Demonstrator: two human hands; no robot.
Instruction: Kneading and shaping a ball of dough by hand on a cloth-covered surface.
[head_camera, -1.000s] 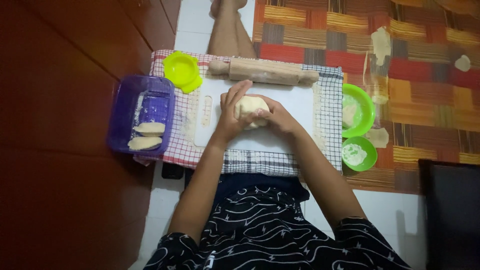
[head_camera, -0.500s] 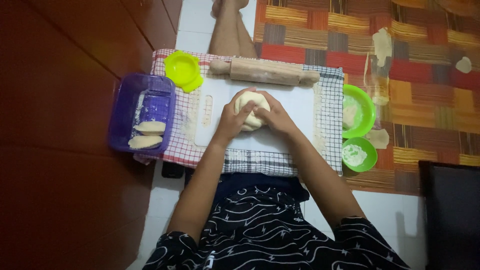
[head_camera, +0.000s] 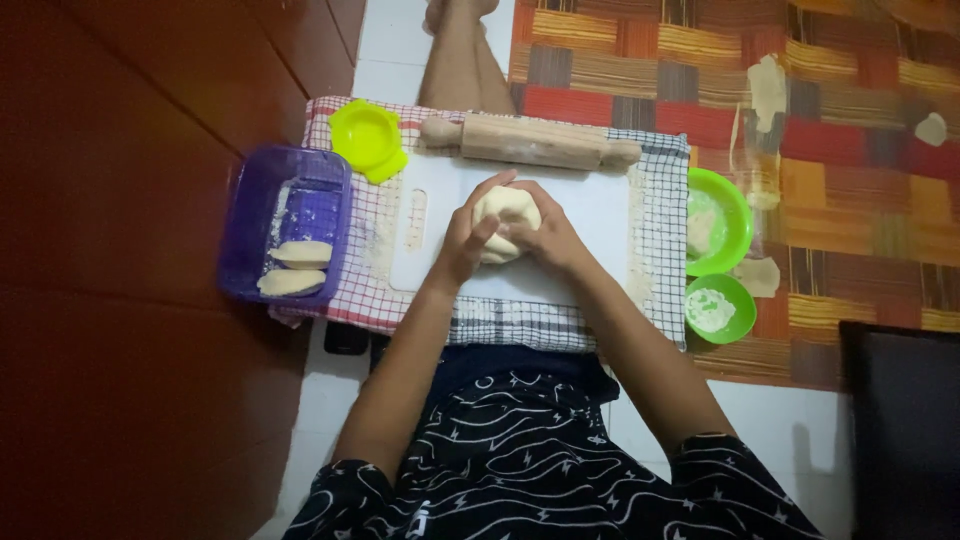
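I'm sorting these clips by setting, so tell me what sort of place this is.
Probably a home floor used for baking. The hands press dough on a white board over a checked cloth, with a rolling pin beyond and a patterned mat alongside.

No packages, labels or signs show here. The one thing that may be a screen is a dark, flat rectangular panel (head_camera: 905, 420) on the floor at the near right; whether it really is a screen cannot be told.
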